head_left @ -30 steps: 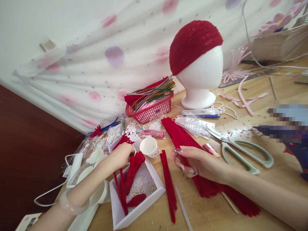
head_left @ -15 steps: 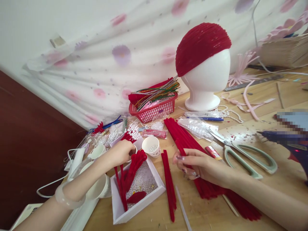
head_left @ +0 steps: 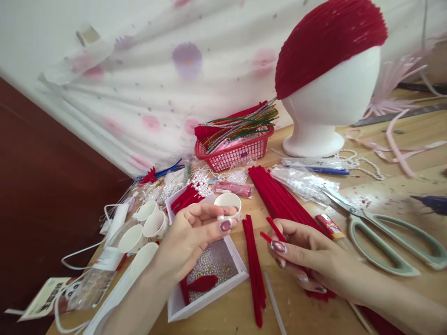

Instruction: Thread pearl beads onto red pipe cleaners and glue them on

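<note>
My right hand (head_left: 307,253) is closed on a red pipe cleaner (head_left: 275,229); two short red ends stick out past the thumb. My left hand (head_left: 195,235) pinches thumb against forefinger, with what looks like a small white bead (head_left: 220,217) between the tips. It hovers over the white box (head_left: 209,298), which holds loose pearl beads (head_left: 209,260) and a red leaf-shaped piece (head_left: 203,283). Behind the left fingertips stands a paper cup (head_left: 227,200). A thick bundle of red pipe cleaners (head_left: 279,195) runs under my right hand, and a smaller bunch (head_left: 254,274) lies between the hands.
A white foam head (head_left: 331,97) wearing a red cap (head_left: 331,46) stands at the back. Scissors (head_left: 380,232) and a glue stick (head_left: 330,226) lie right. A red basket (head_left: 237,153) holds coloured stems. Several paper cups (head_left: 153,225) stand left.
My left hand has come out from the cup beside the box and moved right, now pinching. My right hand has lifted red pipe cleaner ends into view. The head view has shifted closer.
</note>
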A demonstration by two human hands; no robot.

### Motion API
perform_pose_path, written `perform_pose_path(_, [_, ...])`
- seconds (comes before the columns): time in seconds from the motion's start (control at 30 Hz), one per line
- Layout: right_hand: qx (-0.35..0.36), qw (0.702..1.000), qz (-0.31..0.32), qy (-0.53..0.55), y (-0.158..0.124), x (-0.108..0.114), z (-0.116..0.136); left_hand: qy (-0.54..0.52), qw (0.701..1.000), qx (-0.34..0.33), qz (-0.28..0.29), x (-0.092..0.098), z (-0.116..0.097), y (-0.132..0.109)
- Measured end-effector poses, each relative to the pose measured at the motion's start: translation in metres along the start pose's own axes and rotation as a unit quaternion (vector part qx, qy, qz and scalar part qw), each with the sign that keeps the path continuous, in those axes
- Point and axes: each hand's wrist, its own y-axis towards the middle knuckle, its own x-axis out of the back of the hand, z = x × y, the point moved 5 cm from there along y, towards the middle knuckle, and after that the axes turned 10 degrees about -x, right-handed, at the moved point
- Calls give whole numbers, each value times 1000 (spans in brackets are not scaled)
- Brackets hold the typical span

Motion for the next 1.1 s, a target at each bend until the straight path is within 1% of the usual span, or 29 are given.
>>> perform_pose_path(0.07, [17,999,-20,-35,0,1,3,-5,1000,-3,18,-6,11,-2])
perform_pose_path(0.13, [30,998,-31,-51,-1,1,5,10,999,-14,34,-10,16,-5])
perform_pose_path(0.3, [20,996,-28,-78,-5,-4,5,73,993,-62,70,-17,17,-15])
perform_pose_path(0.4, [20,998,-7,-59,-7,-8,4,125,984,-88,92,-17,17,-16])
perform_pose_path(0.5, [23,999,5,-32,-7,-9,3,137,983,-81,94,-15,18,-14])
perform_pose_path(0.63, [19,1000,8,-22,-5,-9,2,132,984,-70,98,-13,18,-13])
perform_pose_path(0.77, [15,1000,4,-23,-4,-7,2,149,980,-78,109,-13,16,-13])
perform_pose_path(0.87, [6,999,-6,-43,-5,-5,1,186,969,-102,126,-13,12,-13])
perform_pose_path(0.97, [-19,998,-21,-64,-6,-2,0,247,950,-127,146,-15,8,-11])
perform_pose_path(1.1, [-51,994,-19,-94,-5,-3,-2,291,927,-134,194,-23,5,-12])
